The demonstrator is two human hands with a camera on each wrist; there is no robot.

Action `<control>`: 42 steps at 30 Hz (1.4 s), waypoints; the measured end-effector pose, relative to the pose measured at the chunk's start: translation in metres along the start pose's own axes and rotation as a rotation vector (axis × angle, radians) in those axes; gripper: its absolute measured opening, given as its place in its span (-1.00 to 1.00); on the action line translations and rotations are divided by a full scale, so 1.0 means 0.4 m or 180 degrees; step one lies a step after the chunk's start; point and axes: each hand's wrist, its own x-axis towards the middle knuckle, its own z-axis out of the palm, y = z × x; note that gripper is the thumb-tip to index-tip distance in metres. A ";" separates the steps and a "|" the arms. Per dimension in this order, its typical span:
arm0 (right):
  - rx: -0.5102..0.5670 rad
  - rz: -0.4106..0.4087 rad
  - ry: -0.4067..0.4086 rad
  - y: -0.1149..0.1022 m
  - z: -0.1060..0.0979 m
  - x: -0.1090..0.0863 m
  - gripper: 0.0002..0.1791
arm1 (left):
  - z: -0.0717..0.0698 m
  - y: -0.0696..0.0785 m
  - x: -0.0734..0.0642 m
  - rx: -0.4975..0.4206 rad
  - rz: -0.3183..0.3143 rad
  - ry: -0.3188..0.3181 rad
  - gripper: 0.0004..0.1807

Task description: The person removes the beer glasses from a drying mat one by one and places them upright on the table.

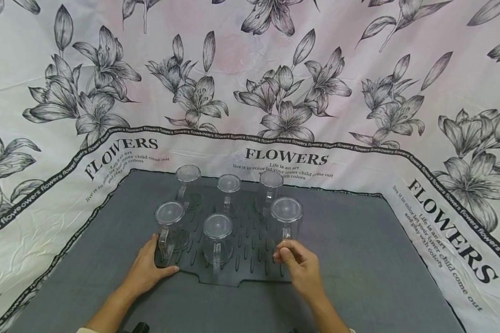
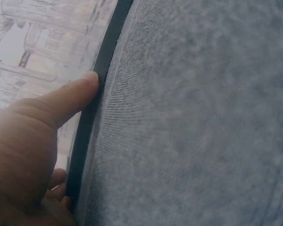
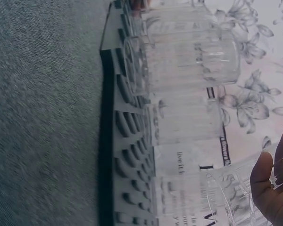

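Note:
Several clear mugs stand upside down in two rows on a dark ridged drying mat [image 1: 243, 276]. My right hand [image 1: 302, 268] pinches the handle of the front-right clear mug [image 1: 286, 212] between thumb and fingers. In the right wrist view, that mug's rim shows a gap above the mat's ridges. At the mat's front-left corner, my left hand [image 1: 143, 270] grips the edge, its thumb [image 2: 78, 96] along the front and its fingers on the left side. Closest to it is the front-left mug [image 1: 170, 213]; the front-middle mug [image 1: 218, 226] sits between the hands.
Three more mugs form the back row, among them the back-left mug [image 1: 188, 175]. The grey table cover [image 1: 358, 259] spreads around the mat. A white flower-printed cloth [image 1: 216, 60] rises behind and at both sides.

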 end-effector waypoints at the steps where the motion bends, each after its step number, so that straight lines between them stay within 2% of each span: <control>1: -0.0044 -0.0024 -0.0007 -0.005 -0.003 0.001 -0.85 | 0.000 0.001 0.000 -0.0006 -0.0002 -0.0005 0.36; 9: -0.0288 -0.0272 -0.0072 -0.042 -0.030 0.009 -0.84 | 0.001 0.003 -0.001 0.0033 -0.0018 -0.0006 0.36; 20: -0.0391 -0.0574 0.0107 -0.078 -0.061 0.023 -0.82 | 0.001 0.004 -0.003 0.0067 -0.0026 -0.0008 0.37; 27: -0.0245 -0.1090 0.0201 -0.083 -0.083 0.036 -0.83 | 0.000 0.007 -0.001 0.0061 0.0004 -0.0001 0.36; 30: -0.0272 -0.1235 0.0245 -0.088 -0.095 0.040 -0.84 | 0.002 0.006 -0.001 0.0057 0.0033 0.0011 0.35; 35: -0.0579 -0.1341 0.0434 -0.108 -0.109 0.044 -0.90 | 0.004 0.005 -0.002 0.0051 0.0054 0.0019 0.36; 37: -0.0718 -0.1361 0.0497 -0.132 -0.107 0.048 -0.90 | 0.003 0.005 -0.002 0.0042 0.0060 0.0018 0.36; 42: -0.0778 -0.1404 0.0504 -0.145 -0.116 0.050 -0.89 | 0.002 0.009 -0.002 0.0040 0.0071 0.0026 0.36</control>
